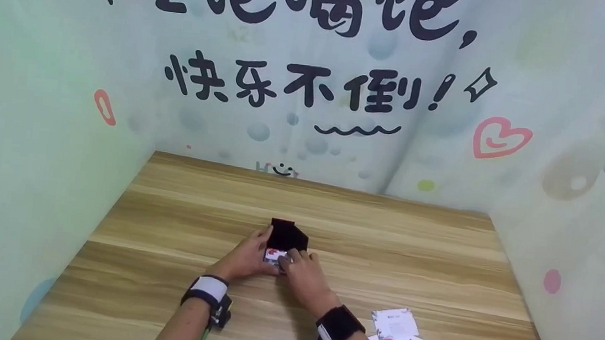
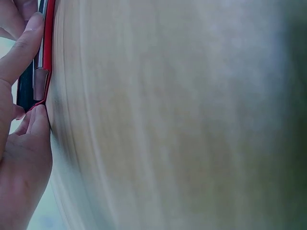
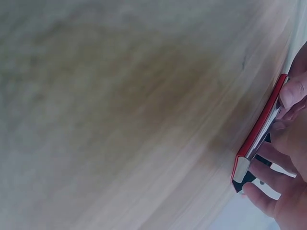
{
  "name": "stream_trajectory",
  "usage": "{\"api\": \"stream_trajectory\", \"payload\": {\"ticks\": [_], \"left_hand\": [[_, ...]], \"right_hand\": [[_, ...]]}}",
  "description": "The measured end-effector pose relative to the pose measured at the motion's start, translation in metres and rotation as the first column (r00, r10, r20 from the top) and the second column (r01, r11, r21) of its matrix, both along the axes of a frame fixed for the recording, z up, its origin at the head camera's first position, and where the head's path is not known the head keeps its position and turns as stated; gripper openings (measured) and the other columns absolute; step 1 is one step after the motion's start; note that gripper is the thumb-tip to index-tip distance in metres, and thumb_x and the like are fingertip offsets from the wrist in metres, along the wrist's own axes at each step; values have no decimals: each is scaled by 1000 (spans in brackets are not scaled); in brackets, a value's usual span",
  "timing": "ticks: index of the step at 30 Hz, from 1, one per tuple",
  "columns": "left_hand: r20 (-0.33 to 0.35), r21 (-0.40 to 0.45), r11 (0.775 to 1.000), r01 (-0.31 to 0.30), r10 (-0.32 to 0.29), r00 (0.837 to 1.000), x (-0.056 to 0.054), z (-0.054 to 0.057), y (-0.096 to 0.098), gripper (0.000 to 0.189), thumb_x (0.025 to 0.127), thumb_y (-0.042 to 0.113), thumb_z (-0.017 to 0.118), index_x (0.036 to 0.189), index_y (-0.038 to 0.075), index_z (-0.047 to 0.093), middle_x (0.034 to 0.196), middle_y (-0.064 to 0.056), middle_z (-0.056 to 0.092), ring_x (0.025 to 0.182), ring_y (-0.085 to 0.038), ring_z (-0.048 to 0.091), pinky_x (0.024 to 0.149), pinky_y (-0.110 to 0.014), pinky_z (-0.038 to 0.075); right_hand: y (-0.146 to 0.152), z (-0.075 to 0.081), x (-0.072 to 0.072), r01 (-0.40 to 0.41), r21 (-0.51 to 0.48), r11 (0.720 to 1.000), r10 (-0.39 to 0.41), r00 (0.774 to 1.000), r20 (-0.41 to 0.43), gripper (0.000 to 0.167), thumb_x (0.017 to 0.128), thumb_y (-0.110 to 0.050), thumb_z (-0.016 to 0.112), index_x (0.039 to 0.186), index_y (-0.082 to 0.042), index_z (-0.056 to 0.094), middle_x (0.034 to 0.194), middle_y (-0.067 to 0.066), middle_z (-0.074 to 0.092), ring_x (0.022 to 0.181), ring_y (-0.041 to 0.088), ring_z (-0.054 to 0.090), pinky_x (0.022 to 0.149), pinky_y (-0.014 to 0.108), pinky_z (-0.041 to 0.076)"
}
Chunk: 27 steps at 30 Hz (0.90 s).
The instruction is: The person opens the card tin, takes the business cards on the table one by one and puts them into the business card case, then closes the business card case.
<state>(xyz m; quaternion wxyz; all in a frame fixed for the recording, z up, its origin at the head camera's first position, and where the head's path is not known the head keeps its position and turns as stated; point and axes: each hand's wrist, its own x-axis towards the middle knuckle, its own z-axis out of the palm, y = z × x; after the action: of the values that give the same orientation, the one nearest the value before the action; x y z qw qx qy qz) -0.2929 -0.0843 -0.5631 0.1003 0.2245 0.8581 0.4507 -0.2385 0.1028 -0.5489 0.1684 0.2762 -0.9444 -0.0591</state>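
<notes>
A card case (image 1: 286, 236) stands open on the table, its black-lined lid raised at the far side. The wrist views show its red cover (image 2: 48, 40) and a metal rim. A white card with red print (image 1: 274, 254) lies inside, partly covered by fingers. My left hand (image 1: 244, 257) holds the case at its left side, thumb along the near edge and fingers behind. The right hand (image 1: 307, 279) has its fingers bent over the right end of the case, its thumb near the front edge. Its fingertips are partly hidden.
Several business cards (image 1: 400, 332) lie in a loose, overlapping pile on the table (image 1: 194, 198), to the right of my right forearm. A printed fabric wall (image 1: 294, 141) rises behind the table's far edge, with pale walls on both sides.
</notes>
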Motion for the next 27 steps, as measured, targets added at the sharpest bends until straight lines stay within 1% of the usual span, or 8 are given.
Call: {"api": "stream_trajectory", "payload": {"ticks": [4, 8, 10, 13, 18, 22, 24, 27], "left_hand": [[0, 0, 1000, 7, -7, 1000, 0, 0, 1, 115, 73, 25, 89, 157, -4, 15, 159, -37, 21, 148, -48, 28, 122, -52, 29], [-44, -16, 1000, 12, -13, 999, 0, 1, 0, 115, 73, 24, 89, 156, -8, 16, 157, -39, 24, 146, -48, 30, 121, -52, 30], [-59, -18, 1000, 5, -6, 998, -1, 1, 0, 115, 73, 24, 89, 155, -10, 17, 155, -39, 27, 145, -49, 31, 121, -53, 30], [-59, 28, 1000, 1, 1, 998, -3, 2, -1, 113, 71, 20, 89, 155, -10, 18, 153, -40, 29, 144, -49, 33, 121, -53, 29], [-22, 44, 999, -20, 21, 1000, -3, 1, -2, 114, 72, 23, 90, 156, -5, 19, 155, -37, 29, 145, -47, 33, 121, -52, 30], [30, 9, 999, -53, 53, 998, 0, 0, -3, 116, 72, 28, 90, 158, 0, 17, 159, -34, 24, 148, -45, 29, 122, -50, 29], [43, 4, 998, -58, 58, 997, 1, 0, -1, 116, 72, 27, 90, 159, 1, 17, 160, -33, 23, 148, -44, 29, 122, -50, 29], [58, 6, 999, -36, 36, 998, 3, 0, 4, 115, 74, 26, 89, 159, 1, 16, 160, -34, 21, 149, -44, 28, 123, -49, 28]], "right_hand": [[2, 2, 3, -24, -31, 999, 25, 1000, 13, 28, 81, -10, 74, 108, -13, 71, 106, 3, 70, 93, 21, 67, 75, 36, 52], [1, 4, 7, -28, -55, 998, 30, 999, 42, 33, 78, -12, 78, 110, -12, 71, 109, 3, 70, 99, 21, 68, 78, 37, 52], [0, 6, 9, -26, -68, 997, 30, 998, 49, 31, 79, -13, 77, 110, -12, 71, 110, 4, 70, 101, 21, 67, 80, 38, 53], [-1, 10, 12, -27, -107, 994, 31, 999, 35, 22, 84, -12, 73, 106, -13, 73, 109, 4, 71, 101, 21, 67, 80, 38, 53], [3, 16, 18, -42, -188, 981, 49, 998, 35, 17, 91, -17, 69, 108, -15, 75, 112, 7, 71, 102, 23, 68, 81, 39, 54], [21, 15, 23, -59, -267, 962, 75, 996, 50, 26, 91, -23, 72, 116, -14, 73, 118, 12, 70, 106, 27, 68, 86, 44, 55], [39, 13, 25, -88, -272, 958, 94, 996, 7, 30, 89, -24, 74, 116, -14, 73, 118, 13, 70, 106, 27, 68, 85, 44, 56], [75, 10, 32, -141, -269, 953, 130, 990, -58, 36, 84, -26, 78, 116, -12, 72, 117, 12, 70, 106, 27, 68, 84, 44, 57]]}}
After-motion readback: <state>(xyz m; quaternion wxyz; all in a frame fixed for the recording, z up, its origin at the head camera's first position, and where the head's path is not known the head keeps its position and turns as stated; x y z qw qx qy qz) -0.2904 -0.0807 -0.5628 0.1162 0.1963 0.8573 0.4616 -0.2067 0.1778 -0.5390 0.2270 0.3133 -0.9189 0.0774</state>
